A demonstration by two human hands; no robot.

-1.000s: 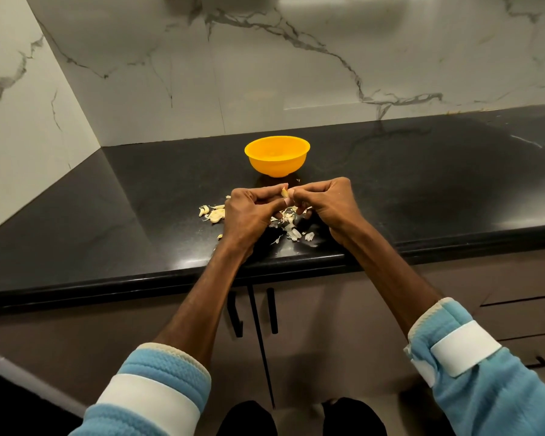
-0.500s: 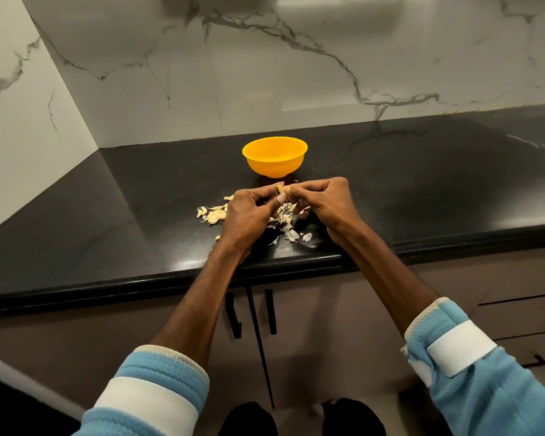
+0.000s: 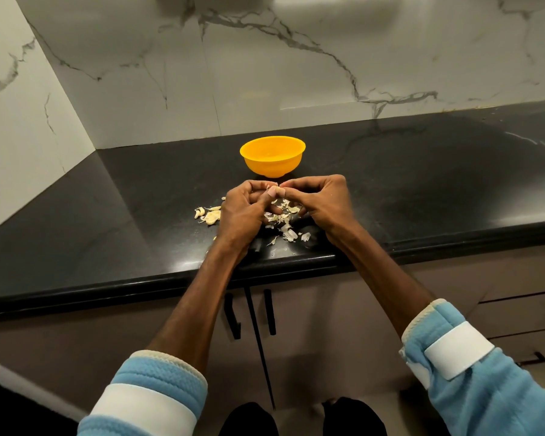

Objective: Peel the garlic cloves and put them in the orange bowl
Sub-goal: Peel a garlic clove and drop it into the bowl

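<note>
Black polished stone desk (image 3: 422, 190): the rounded front edge runs under the wrists, with broad bare surface to either side. White veined marble wall (image 3: 296, 73) behind and at the left corner.

Left hand (image 3: 243, 212), right hand (image 3: 321, 202): fingers curled, tips meeting, both pinching one small pale garlic clove (image 3: 272, 191) above the desk.

Round orange plastic bowl (image 3: 272, 155): upright, just beyond the hands, apart from them. Contents not discernible.

Papery peel scraps (image 3: 285, 221): beneath the hands.

Loose cream garlic pieces (image 3: 208, 215): beside the left hand.

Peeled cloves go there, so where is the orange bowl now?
Head view: the orange bowl stands on the black counter, just beyond the left hand and right hand, before the marble wall.
</note>
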